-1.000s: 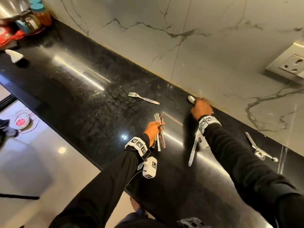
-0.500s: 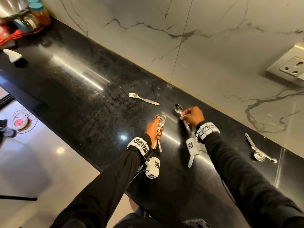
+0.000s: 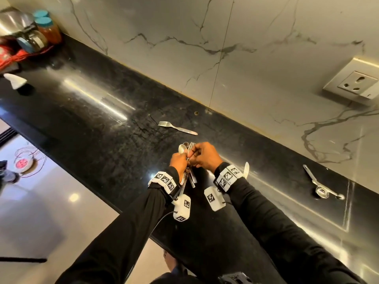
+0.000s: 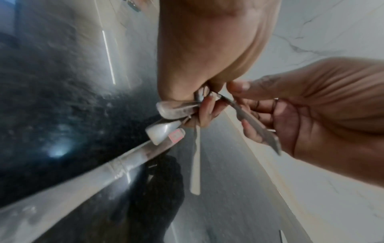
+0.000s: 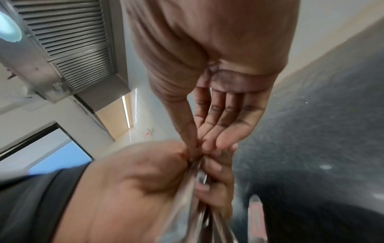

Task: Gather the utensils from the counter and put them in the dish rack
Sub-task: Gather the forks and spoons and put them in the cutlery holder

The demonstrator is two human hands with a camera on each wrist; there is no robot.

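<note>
My left hand (image 3: pixel 180 163) grips a bundle of steel utensils (image 3: pixel 185 148), a spoon bowl and fork tines sticking up above the fist, over the black counter (image 3: pixel 102 140). My right hand (image 3: pixel 205 155) is pressed against it. Its thumb and fingertips (image 5: pixel 207 141) pinch a spoon handle (image 4: pixel 255 125) at the bundle. The bundle's handles (image 4: pixel 176 108) poke out below my left fist in the left wrist view. A loose fork (image 3: pixel 177 128) lies on the counter just beyond my hands. Further utensils (image 3: pixel 320 185) lie at the far right, near the wall.
A knife (image 3: pixel 246 170) lies on the counter, mostly hidden behind my right wrist. Jars (image 3: pixel 48 27) and a steel vessel stand at the far left end by something red. A small white object (image 3: pixel 15 80) sits near them. A wall socket (image 3: pixel 356 84) is at the upper right.
My right hand lifted a spoon from beside the wall and brought it left to my left hand. The two hands now meet at the bundle, which has risen slightly.
</note>
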